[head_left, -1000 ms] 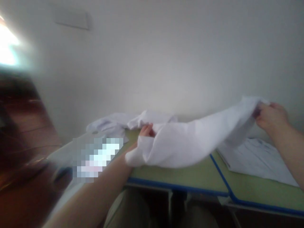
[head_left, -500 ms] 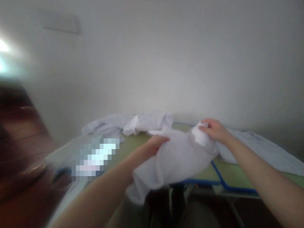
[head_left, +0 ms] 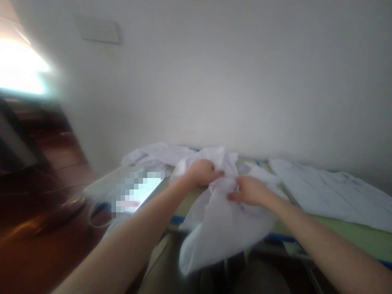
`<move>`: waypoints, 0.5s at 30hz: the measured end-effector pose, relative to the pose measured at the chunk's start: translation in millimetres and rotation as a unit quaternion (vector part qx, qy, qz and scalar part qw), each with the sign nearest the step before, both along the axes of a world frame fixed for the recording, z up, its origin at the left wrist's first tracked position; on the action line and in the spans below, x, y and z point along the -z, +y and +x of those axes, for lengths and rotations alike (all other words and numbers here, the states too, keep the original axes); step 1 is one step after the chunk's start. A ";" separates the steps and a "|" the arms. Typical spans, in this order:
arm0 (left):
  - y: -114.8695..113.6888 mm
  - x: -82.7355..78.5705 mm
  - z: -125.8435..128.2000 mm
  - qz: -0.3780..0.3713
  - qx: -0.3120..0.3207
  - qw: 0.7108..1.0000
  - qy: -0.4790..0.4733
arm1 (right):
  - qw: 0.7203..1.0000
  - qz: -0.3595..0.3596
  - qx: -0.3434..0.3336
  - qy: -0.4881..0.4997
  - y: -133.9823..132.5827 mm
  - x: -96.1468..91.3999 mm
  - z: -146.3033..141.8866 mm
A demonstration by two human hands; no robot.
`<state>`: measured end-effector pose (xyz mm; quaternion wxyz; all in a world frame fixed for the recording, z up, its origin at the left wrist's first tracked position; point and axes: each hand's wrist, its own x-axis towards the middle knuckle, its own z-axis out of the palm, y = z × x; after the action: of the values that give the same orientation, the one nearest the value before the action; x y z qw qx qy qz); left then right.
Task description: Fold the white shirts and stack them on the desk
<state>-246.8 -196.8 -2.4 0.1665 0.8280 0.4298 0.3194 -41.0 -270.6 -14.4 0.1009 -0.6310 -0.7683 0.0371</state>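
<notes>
A thin white garment, crumpled, hangs over the front edge of the green table. My left hand has its fingers closed on the cloth near the top. Close by on the right, my right hand pinches the same cloth between thumb and fingers. The bunched fabric partly hides the fingertips of both hands. Just behind my left hand lies another crumpled white cloth, touching or overlapping the held one; where one ends I cannot tell.
On the right, a white garment lies spread on the green table, which has a blue edge. More white cloth lies at the back left. A lit screen, partly pixelated, is at the left. A wall rises behind.
My right hand has come left and down, closer to my left hand. The garment's lower part now hangs further down in front of the table. The camera view has shifted left.
</notes>
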 end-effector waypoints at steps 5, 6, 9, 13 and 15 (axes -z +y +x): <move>31.5 19.6 2.4 0.039 -0.054 0.994 0.091 | 0.998 0.030 -0.005 -0.056 -10.4 4.7 -4.4; 37.5 23.1 4.2 0.034 -0.074 0.985 0.149 | 0.998 0.031 -0.008 -0.062 -13.7 2.6 -3.2; 60.5 26.2 3.7 0.053 -0.140 0.956 0.251 | 0.996 0.023 -0.013 -0.080 -26.1 -6.3 1.3; 103.3 17.4 -17.3 0.100 -0.208 0.940 0.251 | 0.996 -0.016 -0.024 -0.086 -44.7 -17.0 8.9; 124.0 12.5 -33.6 0.098 -0.246 0.934 0.239 | 0.995 -0.038 -0.032 -0.091 -53.8 -20.8 15.9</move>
<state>-280.4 -72.8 -14.9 -0.1071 0.7603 0.6139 0.1834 -25.1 -324.4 6.3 0.0058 -0.6099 -0.7923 0.0119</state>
